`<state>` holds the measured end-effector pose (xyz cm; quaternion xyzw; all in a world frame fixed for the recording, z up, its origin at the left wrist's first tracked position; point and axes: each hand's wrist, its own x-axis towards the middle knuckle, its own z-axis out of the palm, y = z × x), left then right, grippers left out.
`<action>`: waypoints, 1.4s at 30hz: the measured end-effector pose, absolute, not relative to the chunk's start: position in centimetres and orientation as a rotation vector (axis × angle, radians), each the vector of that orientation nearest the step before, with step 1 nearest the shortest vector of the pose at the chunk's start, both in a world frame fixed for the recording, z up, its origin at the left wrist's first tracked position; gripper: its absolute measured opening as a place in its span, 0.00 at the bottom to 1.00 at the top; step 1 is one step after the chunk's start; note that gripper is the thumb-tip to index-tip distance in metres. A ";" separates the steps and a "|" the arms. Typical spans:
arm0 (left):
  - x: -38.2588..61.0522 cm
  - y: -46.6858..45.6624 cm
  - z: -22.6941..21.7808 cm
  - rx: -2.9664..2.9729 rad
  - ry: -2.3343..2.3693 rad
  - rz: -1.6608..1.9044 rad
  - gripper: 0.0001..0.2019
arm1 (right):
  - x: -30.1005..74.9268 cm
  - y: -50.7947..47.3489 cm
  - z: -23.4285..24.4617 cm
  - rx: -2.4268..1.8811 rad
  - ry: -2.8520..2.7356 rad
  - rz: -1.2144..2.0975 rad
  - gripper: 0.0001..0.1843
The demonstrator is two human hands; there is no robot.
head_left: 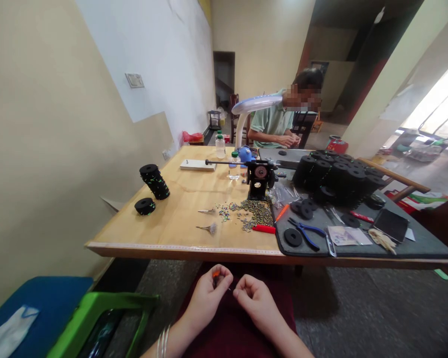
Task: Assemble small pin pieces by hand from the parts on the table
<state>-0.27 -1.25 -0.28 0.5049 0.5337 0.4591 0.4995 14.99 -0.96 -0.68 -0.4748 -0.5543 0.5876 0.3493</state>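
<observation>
Off desk (164, 219)'s near edge: L hand (211, 291) fingers clamped on sm. orange item (216, 274); R hand (254, 294) fingers tog., can't tell on what. Blue pliers (301, 227) atop desk.

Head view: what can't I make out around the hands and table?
All in the head view:
- Orange item in the left hand: mostly hidden by fingers.
- Right hand: curled fingers hide whether it grips anything.
- Measuring strip: markings too small.
- Co-worker's hands: too small to tell any contents.
- Green stool: cut off by the bottom edge.
</observation>
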 end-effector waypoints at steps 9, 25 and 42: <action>-0.3 -0.9 -0.7 1.121 1.345 1.197 0.17 | 15.0 -1.4 -0.6 -1.262 -1.429 1.433 0.04; -1.2 -1.6 0.6 0.951 1.143 0.916 0.22 | 16.0 -1.8 -1.7 -1.220 -1.154 1.445 0.14; -0.6 -0.9 1.4 1.189 1.241 1.026 0.14 | 16.5 -1.8 -0.6 -1.190 -1.596 1.218 0.10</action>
